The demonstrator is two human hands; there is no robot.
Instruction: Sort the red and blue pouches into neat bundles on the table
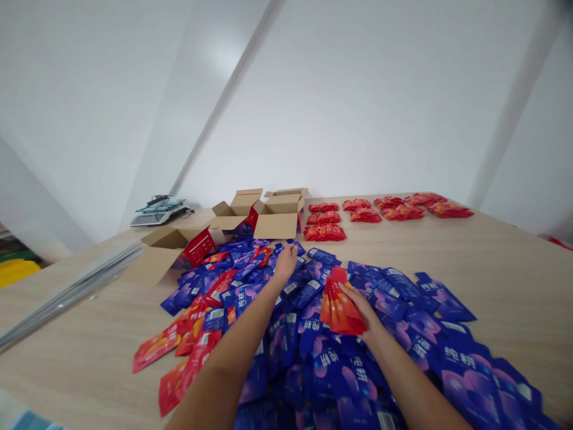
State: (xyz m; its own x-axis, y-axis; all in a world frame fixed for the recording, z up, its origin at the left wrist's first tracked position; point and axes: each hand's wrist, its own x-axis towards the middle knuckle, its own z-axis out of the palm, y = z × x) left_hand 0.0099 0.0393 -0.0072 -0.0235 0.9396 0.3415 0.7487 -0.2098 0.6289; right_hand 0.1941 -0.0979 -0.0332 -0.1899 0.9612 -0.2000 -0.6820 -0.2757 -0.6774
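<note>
A wide heap of blue packets (394, 304) mixed with red packets (154, 349) covers the wooden table (514, 269). My right hand (363, 313) is closed on a fanned stack of red packets (340, 307), held just above the blue ones. My left hand (286, 261) reaches far forward into the heap, fingers curled down onto blue packets near the cardboard boxes. Whether it grips one is hidden.
Open cardboard boxes (275, 218) stand at the back of the heap, another (168, 251) to the left. Small piles of red packets (324, 224) lie in rows at the far right. A weighing scale (157, 210) sits by the wall.
</note>
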